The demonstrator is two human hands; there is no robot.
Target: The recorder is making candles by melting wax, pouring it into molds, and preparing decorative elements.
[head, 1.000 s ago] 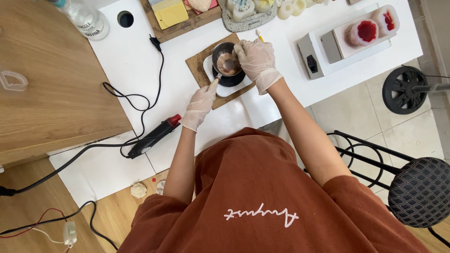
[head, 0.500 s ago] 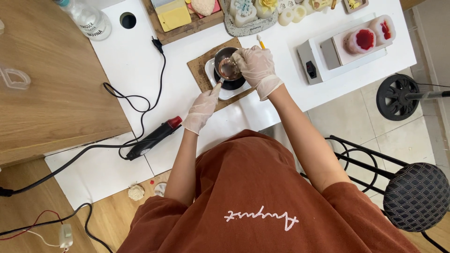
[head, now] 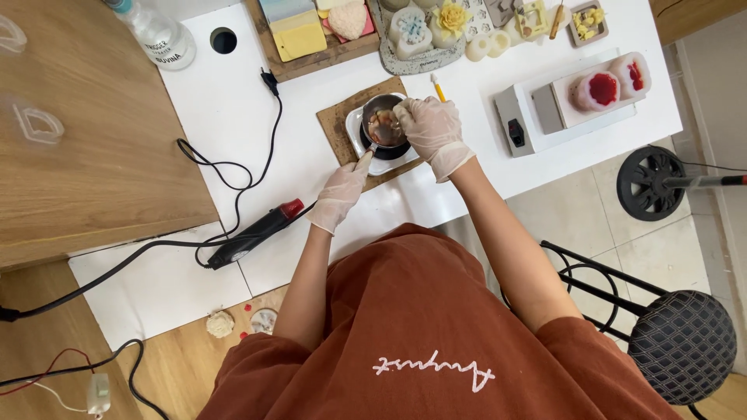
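Note:
A small metal pot (head: 381, 124) with brownish melted stuff sits on a black round heater on a white square base (head: 385, 162), on a wooden board (head: 336, 126). My left hand (head: 340, 194), in a thin glove, holds the pot's handle at its lower left. My right hand (head: 433, 131), also gloved, is closed on a yellow-tipped stick (head: 438, 87) whose lower end reaches into the pot.
A black heat gun with a red tip (head: 257, 232) and its cable lie on the white table (head: 233, 124) to the left. A grey box with red-filled moulds (head: 580, 93) stands right. Trays of shaped wax pieces (head: 420, 27) and a spray bottle (head: 156, 31) are at the back. A black stool (head: 681, 334) stands on the right.
The view has shifted so the table things sit lower and slightly right in the picture. My right hand keeps moving the stick in the pot; my left hand stays on the handle.

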